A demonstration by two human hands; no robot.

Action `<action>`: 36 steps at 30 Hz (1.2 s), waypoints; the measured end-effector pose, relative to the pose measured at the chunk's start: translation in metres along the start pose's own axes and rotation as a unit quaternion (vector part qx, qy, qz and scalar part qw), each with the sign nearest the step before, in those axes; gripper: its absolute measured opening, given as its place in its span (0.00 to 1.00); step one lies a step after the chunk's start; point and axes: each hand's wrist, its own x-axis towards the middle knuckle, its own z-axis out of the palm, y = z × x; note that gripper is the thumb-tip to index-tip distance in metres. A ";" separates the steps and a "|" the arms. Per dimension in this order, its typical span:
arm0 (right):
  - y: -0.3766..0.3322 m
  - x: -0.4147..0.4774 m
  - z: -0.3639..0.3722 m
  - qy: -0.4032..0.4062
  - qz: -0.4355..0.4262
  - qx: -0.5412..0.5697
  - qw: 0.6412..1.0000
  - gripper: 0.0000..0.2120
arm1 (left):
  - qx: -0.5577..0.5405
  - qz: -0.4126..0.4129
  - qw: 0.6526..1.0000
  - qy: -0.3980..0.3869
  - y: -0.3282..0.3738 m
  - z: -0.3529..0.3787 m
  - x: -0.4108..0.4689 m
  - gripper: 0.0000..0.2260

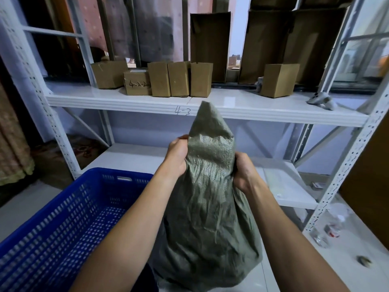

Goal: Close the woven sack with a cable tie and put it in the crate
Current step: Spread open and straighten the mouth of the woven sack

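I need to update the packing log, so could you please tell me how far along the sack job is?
Done: the woven sack stands filled on the floor, its top gathered into a neck. In hand: the left hand and right hand squeeze that neck from both sides. Left: no cable tie shows on the neck or in either hand, so tying remains, then lifting the sack into the blue crate beside it.

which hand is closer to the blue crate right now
Left. The left hand grips the woven sack on the side facing the blue crate; the right hand grips the far side.
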 end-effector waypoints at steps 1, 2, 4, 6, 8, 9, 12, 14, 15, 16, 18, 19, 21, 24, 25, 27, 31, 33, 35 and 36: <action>-0.001 -0.003 0.003 -0.016 0.002 -0.001 1.000 0.15 | -0.010 0.004 1.000 0.001 0.002 0.007 -0.007 0.06; -0.001 -0.002 0.004 -0.030 -0.001 0.010 0.999 0.15 | -0.035 0.008 0.999 -0.008 0.003 0.012 -0.014 0.06; -0.002 -0.002 0.002 -0.042 -0.011 0.050 0.998 0.19 | -0.095 0.020 0.995 -0.029 0.006 0.016 -0.023 0.09; -0.004 0.002 -0.008 -0.016 -0.027 0.100 0.994 0.17 | -0.146 0.048 0.987 -0.052 0.006 0.012 -0.024 0.16; -0.004 0.008 -0.021 -0.017 -0.038 0.144 0.989 0.09 | -0.122 0.078 0.987 -0.071 0.008 0.006 -0.026 0.13; -0.003 0.007 -0.024 -0.037 -0.037 0.150 0.987 0.08 | -0.071 0.088 0.991 -0.071 0.008 0.005 -0.025 0.06; 0.004 0.005 -0.023 -0.079 -0.034 0.080 0.993 0.14 | 0.062 0.091 0.991 -0.075 0.003 0.002 -0.022 0.06; 0.005 0.006 -0.019 -0.059 -0.058 0.031 0.996 0.14 | 0.037 0.081 0.993 -0.081 0.001 0.002 -0.020 0.07; 0.005 0.005 -0.017 -0.045 -0.074 0.023 0.996 0.12 | 0.022 0.077 0.993 -0.090 -0.001 0.003 -0.019 0.08; 0.005 0.006 -0.016 -0.035 -0.085 0.016 0.996 0.10 | 0.015 0.072 0.993 -0.096 -0.002 0.002 -0.019 0.08; 0.005 0.008 -0.017 -0.019 -0.103 0.005 0.995 0.08 | 0.024 0.072 0.993 -0.086 -0.004 0.000 -0.015 0.09; 0.005 0.006 -0.016 -0.012 -0.106 -0.004 0.994 0.07 | 0.029 0.074 0.994 -0.075 -0.005 -0.001 -0.013 0.08; 0.005 0.006 -0.015 -0.006 -0.100 -0.012 0.995 0.11 | 0.027 0.076 0.995 -0.060 -0.006 -0.003 -0.012 0.07; 0.005 0.005 -0.011 0.010 -0.101 -0.065 0.993 0.15 | 0.029 0.107 0.992 -0.053 -0.007 -0.005 -0.015 0.06; 0.003 0.003 -0.011 0.022 -0.104 -0.097 0.990 0.14 | 0.043 0.123 0.991 -0.042 -0.006 -0.006 -0.016 0.06; -0.002 -0.001 -0.013 0.042 -0.128 -0.150 0.980 0.14 | 0.084 0.161 0.983 -0.012 -0.004 -0.013 -0.017 0.07; -0.004 0.001 -0.016 0.037 -0.223 -0.183 0.957 0.08 | 0.183 0.231 0.955 0.030 -0.001 -0.025 -0.016 0.11; 0.000 0.002 -0.015 0.057 -0.239 -0.166 0.955 0.08 | 0.237 0.255 0.937 0.027 0.000 -0.027 -0.016 0.08; 0.004 0.002 -0.015 0.049 -0.222 -0.132 0.965 0.08 | 0.282 0.279 0.918 0.026 0.002 -0.026 -0.017 0.05; 0.004 -0.001 -0.014 0.036 -0.211 -0.110 0.971 0.07 | 0.290 0.284 0.914 0.026 0.003 -0.025 -0.018 0.04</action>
